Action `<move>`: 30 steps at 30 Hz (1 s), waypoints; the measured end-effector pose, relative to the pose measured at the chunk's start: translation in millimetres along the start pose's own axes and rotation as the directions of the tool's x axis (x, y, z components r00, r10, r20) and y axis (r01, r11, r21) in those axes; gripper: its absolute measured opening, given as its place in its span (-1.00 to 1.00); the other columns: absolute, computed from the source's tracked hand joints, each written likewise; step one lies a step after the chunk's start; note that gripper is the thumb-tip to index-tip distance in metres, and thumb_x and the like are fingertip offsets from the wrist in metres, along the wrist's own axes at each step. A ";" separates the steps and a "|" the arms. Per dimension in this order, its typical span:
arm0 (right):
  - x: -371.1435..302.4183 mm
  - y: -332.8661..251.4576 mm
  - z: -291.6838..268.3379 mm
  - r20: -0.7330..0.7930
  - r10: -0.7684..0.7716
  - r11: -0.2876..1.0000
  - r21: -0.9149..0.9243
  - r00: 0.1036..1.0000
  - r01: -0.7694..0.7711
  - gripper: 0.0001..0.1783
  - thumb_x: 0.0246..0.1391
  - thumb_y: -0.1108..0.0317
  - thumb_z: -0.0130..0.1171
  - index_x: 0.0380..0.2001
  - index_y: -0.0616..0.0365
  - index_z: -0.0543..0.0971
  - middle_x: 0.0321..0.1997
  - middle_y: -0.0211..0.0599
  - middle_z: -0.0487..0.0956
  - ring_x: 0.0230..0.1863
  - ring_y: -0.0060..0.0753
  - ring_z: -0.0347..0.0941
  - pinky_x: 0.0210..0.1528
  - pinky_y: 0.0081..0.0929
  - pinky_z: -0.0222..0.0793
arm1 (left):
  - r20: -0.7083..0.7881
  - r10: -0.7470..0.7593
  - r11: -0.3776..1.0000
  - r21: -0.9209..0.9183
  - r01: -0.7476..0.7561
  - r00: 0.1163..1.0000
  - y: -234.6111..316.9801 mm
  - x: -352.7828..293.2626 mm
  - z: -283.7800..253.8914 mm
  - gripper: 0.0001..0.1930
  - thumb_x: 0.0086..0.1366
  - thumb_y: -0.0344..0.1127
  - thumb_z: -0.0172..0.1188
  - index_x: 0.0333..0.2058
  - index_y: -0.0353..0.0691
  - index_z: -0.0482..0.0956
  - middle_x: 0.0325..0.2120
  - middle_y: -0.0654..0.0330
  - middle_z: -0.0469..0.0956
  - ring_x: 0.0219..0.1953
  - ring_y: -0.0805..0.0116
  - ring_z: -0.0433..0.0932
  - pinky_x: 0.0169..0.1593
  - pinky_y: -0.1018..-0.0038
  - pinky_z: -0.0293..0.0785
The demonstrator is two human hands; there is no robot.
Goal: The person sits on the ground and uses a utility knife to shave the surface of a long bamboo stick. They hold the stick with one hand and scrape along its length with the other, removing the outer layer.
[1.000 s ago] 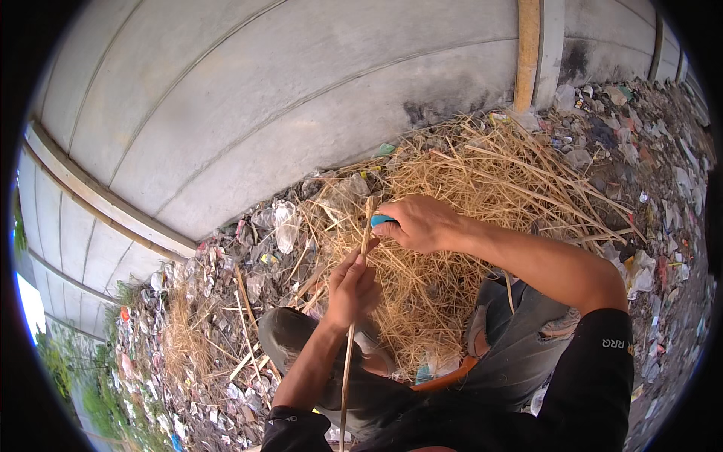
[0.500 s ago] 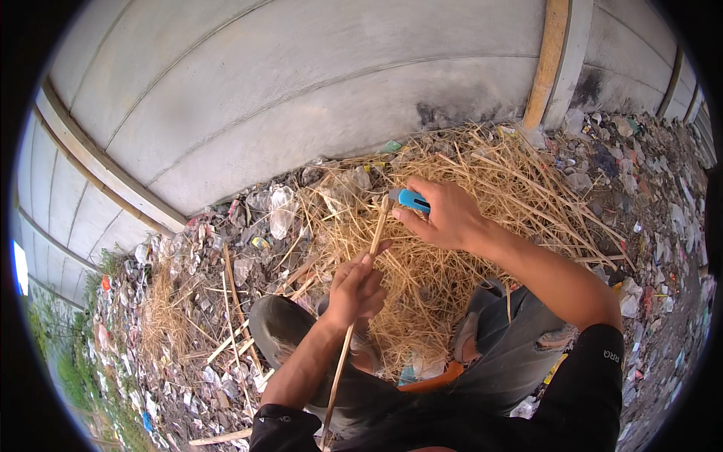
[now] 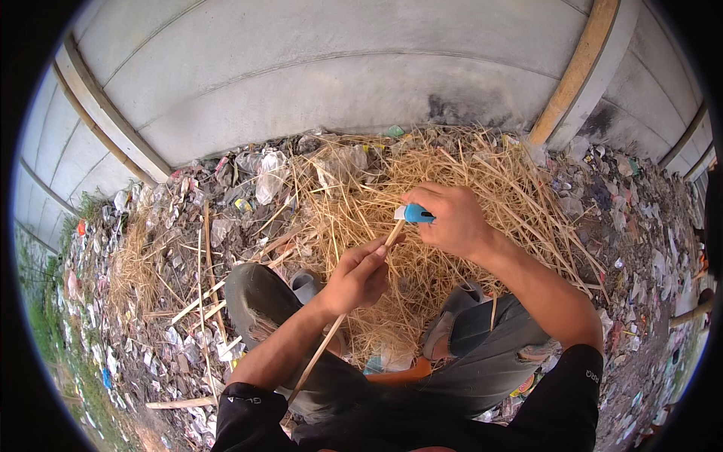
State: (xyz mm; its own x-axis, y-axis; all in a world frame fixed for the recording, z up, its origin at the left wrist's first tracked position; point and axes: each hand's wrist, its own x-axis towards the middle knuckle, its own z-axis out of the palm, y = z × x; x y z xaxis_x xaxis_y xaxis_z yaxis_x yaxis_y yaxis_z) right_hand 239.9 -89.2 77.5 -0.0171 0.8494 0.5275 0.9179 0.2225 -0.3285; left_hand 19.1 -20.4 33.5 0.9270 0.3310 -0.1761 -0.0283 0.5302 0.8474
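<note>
My left hand (image 3: 356,277) is closed round a long, thin bamboo strip (image 3: 319,354), which slants from beside my thigh up to the right. In my right hand (image 3: 458,220) is a blue utility knife (image 3: 419,214), gripped with the fingers wrapped round its body. The knife's short blade (image 3: 399,213) meets the strip at its upper end, a little beyond my left fingers. Under both hands lies a wide heap of straw-coloured shavings (image 3: 422,271), spread between my feet.
A pale panel wall (image 3: 331,90) stands ahead, with a wooden post (image 3: 576,71) at its right. Plastic litter (image 3: 271,177) covers the ground around the shavings. Several loose strips (image 3: 203,301) lie at the left. An orange seat edge (image 3: 403,373) shows beneath me.
Both hands have come closer together, and the knife has moved slightly down along the strip. The strip now slants more to the right. The whole view has shifted a little.
</note>
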 end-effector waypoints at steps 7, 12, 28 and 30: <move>4.7 -0.1 -10.1 0.084 0.231 0.865 0.438 0.969 -0.244 -0.93 0.10 0.46 0.32 -0.45 0.18 0.65 -0.45 -0.29 0.69 -0.41 -0.48 0.61 -0.41 -0.44 0.44 | 0.009 0.101 0.978 0.183 -0.101 0.995 -6.8 1.3 0.8 -0.54 0.60 -0.21 -0.18 0.36 -0.26 0.24 -0.72 0.46 0.14 -0.74 0.63 0.10 -0.63 0.59 0.09; 2.4 10.7 -11.4 0.226 0.355 0.538 0.744 0.907 -0.396 -0.89 0.13 0.49 0.31 -0.47 0.19 0.60 -0.39 -0.23 0.69 -0.31 -0.48 0.60 -0.22 -0.45 0.44 | 0.063 0.139 0.933 0.325 -0.152 0.988 -0.4 -1.0 3.9 -0.54 0.61 -0.21 -0.20 0.35 -0.31 0.24 -0.72 0.47 0.21 -0.73 0.65 0.17 -0.62 0.61 0.12; 6.5 10.6 -8.9 0.341 0.423 0.436 0.736 0.840 -0.518 -0.78 0.11 0.37 0.38 -0.53 0.18 0.57 -0.64 -0.35 0.49 -0.40 -0.52 0.52 -0.38 -0.50 0.36 | 0.076 0.175 0.845 0.499 -0.189 0.982 3.2 -3.5 -2.8 -0.64 0.60 -0.21 -0.15 0.17 -0.30 0.42 -0.62 0.45 0.25 -0.56 0.63 0.25 -0.45 0.56 0.24; 1.9 17.8 -5.3 0.259 0.400 0.667 0.575 0.879 -0.473 -0.72 0.05 0.24 0.47 -0.44 0.21 0.62 -0.52 -0.29 0.58 -0.38 -0.54 0.55 -0.37 -0.49 0.43 | 0.043 0.134 0.875 0.463 -0.138 0.990 -2.7 0.0 -8.3 -0.64 0.60 -0.20 -0.14 0.15 -0.30 0.44 -0.61 0.44 0.27 -0.55 0.62 0.27 -0.44 0.55 0.27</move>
State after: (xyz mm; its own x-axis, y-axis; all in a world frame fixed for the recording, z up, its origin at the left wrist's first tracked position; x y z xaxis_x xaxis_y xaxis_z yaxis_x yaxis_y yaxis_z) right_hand 258.3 -86.1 76.8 0.2492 0.9597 0.1297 0.3928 0.0223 -0.9194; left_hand 16.0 -15.4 27.0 0.9301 0.3651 -0.0396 0.0202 0.0568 0.9982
